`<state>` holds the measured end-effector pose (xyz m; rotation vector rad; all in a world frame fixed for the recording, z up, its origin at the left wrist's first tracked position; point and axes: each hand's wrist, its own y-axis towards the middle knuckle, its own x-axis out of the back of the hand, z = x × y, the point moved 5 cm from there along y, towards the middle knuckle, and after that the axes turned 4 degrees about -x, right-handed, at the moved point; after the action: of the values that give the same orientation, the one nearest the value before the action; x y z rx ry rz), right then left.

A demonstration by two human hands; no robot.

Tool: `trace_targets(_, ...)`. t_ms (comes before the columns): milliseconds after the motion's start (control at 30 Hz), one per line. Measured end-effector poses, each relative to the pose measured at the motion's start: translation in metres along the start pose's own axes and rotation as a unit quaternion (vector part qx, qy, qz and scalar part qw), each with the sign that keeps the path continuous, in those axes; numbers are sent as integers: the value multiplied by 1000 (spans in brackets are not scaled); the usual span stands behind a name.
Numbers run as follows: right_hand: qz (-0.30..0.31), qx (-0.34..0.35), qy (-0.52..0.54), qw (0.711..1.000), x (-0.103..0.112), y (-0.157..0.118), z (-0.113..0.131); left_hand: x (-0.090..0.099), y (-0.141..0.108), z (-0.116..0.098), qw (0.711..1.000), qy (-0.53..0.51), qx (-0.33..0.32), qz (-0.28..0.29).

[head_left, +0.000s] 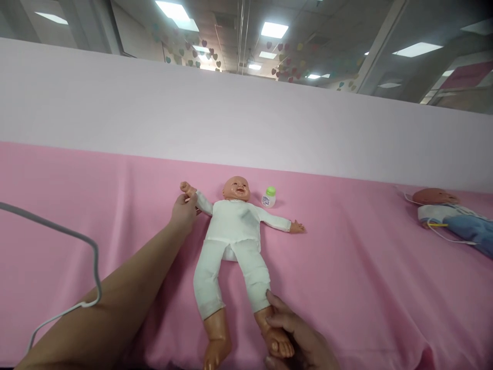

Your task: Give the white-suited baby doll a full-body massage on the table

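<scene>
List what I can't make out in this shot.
Head view:
Left hand: some fingers hidden behind the white-clothed doll's arm.
Its right foot: end cut off by bottom edge.
Bottle: label print too small.
Second doll: lower body cut off by right edge.

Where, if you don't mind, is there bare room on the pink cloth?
Bare cloth lies between the bottle and the blue-clothed doll, and left of the left hand, in front of the wall. It's crowded around the white-clothed doll: right hand at its foot, bottle beside its head.

Bare left hand [184, 213] and forearm [136, 275]
</scene>
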<state>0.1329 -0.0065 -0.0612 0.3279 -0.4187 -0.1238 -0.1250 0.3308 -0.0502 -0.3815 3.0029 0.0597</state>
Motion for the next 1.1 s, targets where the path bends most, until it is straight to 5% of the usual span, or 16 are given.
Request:
trace_targets(133,-38,51,32,997,4,12,2,-15,-31,-27,950,231,-195,83)
trace_targets(367,-67,59,-24,996,15,60,30,-56,-76,-41,763,424,-419,249)
trace_targets(500,-78,20,-27,996,14,91,41,-63,-80,-38,701,474,-457,274)
trace_targets(633,-61,-6,8,998,0,115,28,-64,-79,-33,680,496,-462,279)
trace_targets(767,-52,8,51,997,-9,119,15,-62,-76,-26,718,441,-453,292)
trace_targets(867,-53,18,55,997,-4,109,15,-54,-66,-22,799,363,-398,266)
trace_targets(1000,-51,37,20,998,11,80,23,-34,-40,-14,932,198,-245,179)
trace_targets(1100,-34,56,-10,998,15,51,24,-17,-15,-4,986,33,-142,85)
